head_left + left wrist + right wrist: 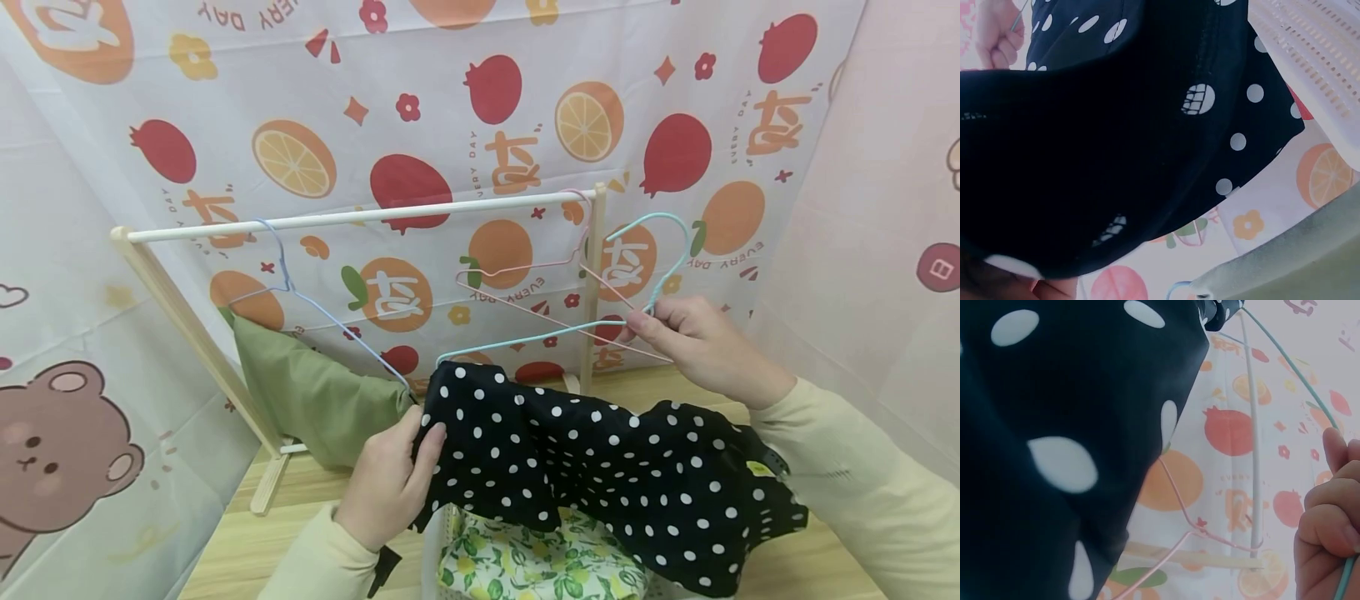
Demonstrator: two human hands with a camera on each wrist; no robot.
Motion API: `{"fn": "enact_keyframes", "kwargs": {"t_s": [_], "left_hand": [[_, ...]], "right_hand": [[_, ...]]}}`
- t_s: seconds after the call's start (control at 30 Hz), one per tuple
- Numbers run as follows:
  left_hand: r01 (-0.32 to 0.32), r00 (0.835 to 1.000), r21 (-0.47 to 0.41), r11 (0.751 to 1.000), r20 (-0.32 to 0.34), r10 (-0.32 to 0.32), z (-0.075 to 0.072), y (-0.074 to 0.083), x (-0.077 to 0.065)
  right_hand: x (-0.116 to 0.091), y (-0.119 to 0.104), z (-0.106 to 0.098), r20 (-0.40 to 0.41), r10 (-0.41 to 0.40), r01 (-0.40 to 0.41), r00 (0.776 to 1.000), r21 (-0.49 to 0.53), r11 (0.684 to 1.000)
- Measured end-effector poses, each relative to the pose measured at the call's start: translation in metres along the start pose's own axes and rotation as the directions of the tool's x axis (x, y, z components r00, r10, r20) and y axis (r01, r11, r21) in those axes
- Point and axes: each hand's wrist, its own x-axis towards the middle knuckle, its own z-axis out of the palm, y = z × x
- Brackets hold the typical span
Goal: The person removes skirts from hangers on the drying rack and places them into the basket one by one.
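Two hands are at work on one black cloth and one of three hangers. The left hand [386,479] pinches the white-dotted black cloth [495,442] by its upper left edge, thumb on the near side, the other fingers mostly hidden behind it. The right hand [697,350] has its fingers curled round the teal hanger [532,338], gripping the wire just below the hook. The black cloth is held up in front of one rack [198,339] and above one basket [1319,62], its right end sagging near the right sleeve [847,475]. The hanger's left end meets the cloth's top edge; folds probably hide its tip.

The other two hangers, one blue [330,318], one pink [517,304], hook over the rack's single rail [360,216], the pink beside the right of two posts. One green cloth [322,400] hangs on the blue. One lemon-print cloth [525,558] lies in the basket. Rack and basket stand on one table [225,550].
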Motion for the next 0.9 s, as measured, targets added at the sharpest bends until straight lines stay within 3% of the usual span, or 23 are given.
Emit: {"fn": "enact_keyframes", "kwargs": {"t_s": [0.17, 0.53, 0.9], "left_hand": [[-0.059, 0.998, 0.001, 0.998, 0.02, 0.059, 0.002, 0.005, 0.0], [-0.135, 0.991, -0.026, 0.991, 0.012, 0.135, 0.007, 0.008, -0.001], [-0.286, 0.957, -0.029, 0.958, -0.062, 0.284, 0.012, 0.021, 0.002]], "right_hand": [[-0.002, 0.016, 0.001, -0.008, -0.013, 0.013, 1.0, -0.007, 1.0], [-0.005, 0.019, 0.0, -0.031, -0.016, 0.015, 0.999, -0.03, 0.999], [-0.006, 0.021, 0.004, -0.042, -0.028, 0.025, 0.999, -0.057, 0.998]]}}
